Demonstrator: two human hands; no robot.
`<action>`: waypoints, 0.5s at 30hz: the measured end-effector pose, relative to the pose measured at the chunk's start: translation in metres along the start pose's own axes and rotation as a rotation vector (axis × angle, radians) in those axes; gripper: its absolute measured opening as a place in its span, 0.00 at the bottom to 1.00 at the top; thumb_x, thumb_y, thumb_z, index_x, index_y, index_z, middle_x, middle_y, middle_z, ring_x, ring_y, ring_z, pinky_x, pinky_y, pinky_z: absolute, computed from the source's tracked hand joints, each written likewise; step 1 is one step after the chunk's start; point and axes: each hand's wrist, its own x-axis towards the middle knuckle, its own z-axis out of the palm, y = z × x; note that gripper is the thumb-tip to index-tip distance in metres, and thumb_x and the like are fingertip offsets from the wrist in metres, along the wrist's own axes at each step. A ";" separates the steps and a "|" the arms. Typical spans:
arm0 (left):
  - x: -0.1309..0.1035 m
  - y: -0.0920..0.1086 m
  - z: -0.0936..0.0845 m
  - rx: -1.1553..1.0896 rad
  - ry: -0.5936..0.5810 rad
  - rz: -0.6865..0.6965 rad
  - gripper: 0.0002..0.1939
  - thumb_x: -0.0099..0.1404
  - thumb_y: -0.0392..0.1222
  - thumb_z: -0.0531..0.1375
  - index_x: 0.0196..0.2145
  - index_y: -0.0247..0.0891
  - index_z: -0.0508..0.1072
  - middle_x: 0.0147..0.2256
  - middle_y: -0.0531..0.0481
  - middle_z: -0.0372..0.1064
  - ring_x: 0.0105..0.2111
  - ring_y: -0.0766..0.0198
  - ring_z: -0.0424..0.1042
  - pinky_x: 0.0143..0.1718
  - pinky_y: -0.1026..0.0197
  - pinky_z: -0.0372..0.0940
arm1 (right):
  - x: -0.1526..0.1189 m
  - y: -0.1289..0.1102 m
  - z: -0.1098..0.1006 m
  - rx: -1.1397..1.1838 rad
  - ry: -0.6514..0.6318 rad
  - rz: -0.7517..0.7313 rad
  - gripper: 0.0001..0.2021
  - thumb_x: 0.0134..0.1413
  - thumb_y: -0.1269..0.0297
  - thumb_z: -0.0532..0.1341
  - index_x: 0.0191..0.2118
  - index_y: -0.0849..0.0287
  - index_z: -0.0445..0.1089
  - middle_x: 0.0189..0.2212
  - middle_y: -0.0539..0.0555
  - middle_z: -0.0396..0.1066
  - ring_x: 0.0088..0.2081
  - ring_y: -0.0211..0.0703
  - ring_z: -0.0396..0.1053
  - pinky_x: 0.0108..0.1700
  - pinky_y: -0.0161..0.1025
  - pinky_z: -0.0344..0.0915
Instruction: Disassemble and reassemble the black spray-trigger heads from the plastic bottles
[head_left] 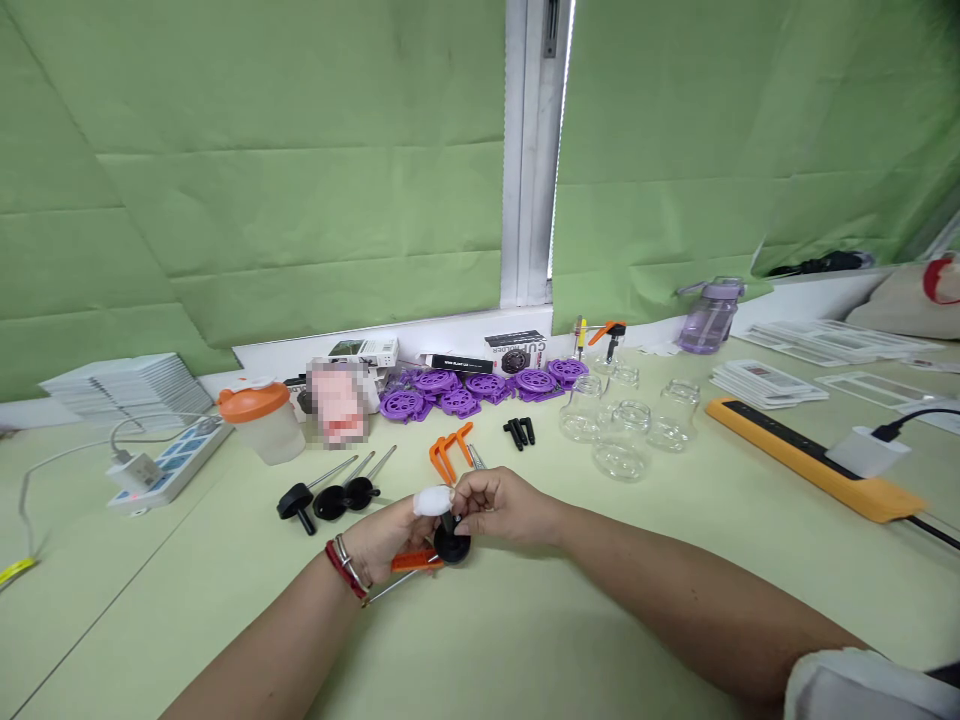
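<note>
My left hand point(386, 535) is wrapped round a black round lid point(452, 546) with a thin metal rod, and an orange handle point(416, 562) lies under its fingers. A white covering point(433, 501) is on its thumb. My right hand point(502, 505) pinches at the black stem on top of the lid; any small part between its fingertips is too small to name. Beyond my hands lie orange handles point(448, 458) and short black pieces point(519, 432). Black lids with metal rods point(330, 498) rest to the left.
Several glass jars point(621, 455) stand right of centre, near an orange power strip point(795, 450). Purple parts point(459, 400) are piled at the back beside boxes point(366, 352). An orange-lidded cup point(266, 425) and a white power strip point(174, 467) sit left; a purple bottle point(711, 318) stands back right.
</note>
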 end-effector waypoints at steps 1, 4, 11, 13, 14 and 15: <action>0.000 0.000 0.000 -0.003 0.011 -0.007 0.23 0.46 0.57 0.61 0.35 0.36 0.68 0.24 0.50 0.69 0.22 0.64 0.66 0.24 0.62 0.58 | 0.000 0.000 0.000 -0.002 0.003 0.001 0.13 0.39 0.61 0.68 0.28 0.62 0.66 0.25 0.47 0.62 0.27 0.32 0.59 0.33 0.34 0.58; 0.000 -0.001 -0.002 -0.008 0.006 -0.018 0.24 0.46 0.58 0.61 0.35 0.36 0.68 0.26 0.50 0.70 0.25 0.62 0.68 0.24 0.62 0.58 | 0.000 -0.001 0.001 -0.003 0.007 -0.001 0.14 0.38 0.60 0.69 0.28 0.62 0.66 0.25 0.47 0.63 0.27 0.32 0.59 0.32 0.33 0.58; 0.002 -0.001 -0.004 -0.004 -0.044 -0.028 0.27 0.45 0.61 0.61 0.35 0.36 0.68 0.28 0.48 0.70 0.25 0.63 0.66 0.26 0.61 0.58 | 0.001 -0.002 0.002 0.030 0.006 -0.017 0.15 0.37 0.59 0.69 0.28 0.62 0.66 0.25 0.47 0.64 0.28 0.33 0.60 0.33 0.34 0.59; 0.002 -0.002 -0.005 -0.012 -0.057 -0.021 0.27 0.46 0.61 0.61 0.36 0.36 0.68 0.29 0.48 0.70 0.26 0.63 0.65 0.27 0.61 0.59 | 0.001 -0.001 0.002 0.026 0.002 -0.022 0.15 0.38 0.60 0.69 0.28 0.62 0.66 0.25 0.47 0.63 0.28 0.33 0.60 0.33 0.34 0.59; 0.002 -0.003 -0.005 -0.017 -0.061 -0.018 0.27 0.47 0.61 0.61 0.36 0.36 0.68 0.30 0.47 0.70 0.26 0.62 0.66 0.27 0.60 0.59 | 0.001 -0.001 0.002 0.021 0.000 -0.024 0.15 0.38 0.60 0.69 0.29 0.62 0.66 0.25 0.47 0.63 0.28 0.33 0.60 0.33 0.34 0.59; 0.003 -0.004 -0.006 -0.021 -0.062 -0.016 0.27 0.47 0.61 0.61 0.36 0.36 0.68 0.30 0.47 0.70 0.26 0.62 0.66 0.27 0.60 0.59 | 0.001 -0.001 0.002 0.014 -0.002 -0.027 0.14 0.39 0.60 0.69 0.29 0.62 0.66 0.25 0.47 0.63 0.27 0.32 0.59 0.33 0.34 0.58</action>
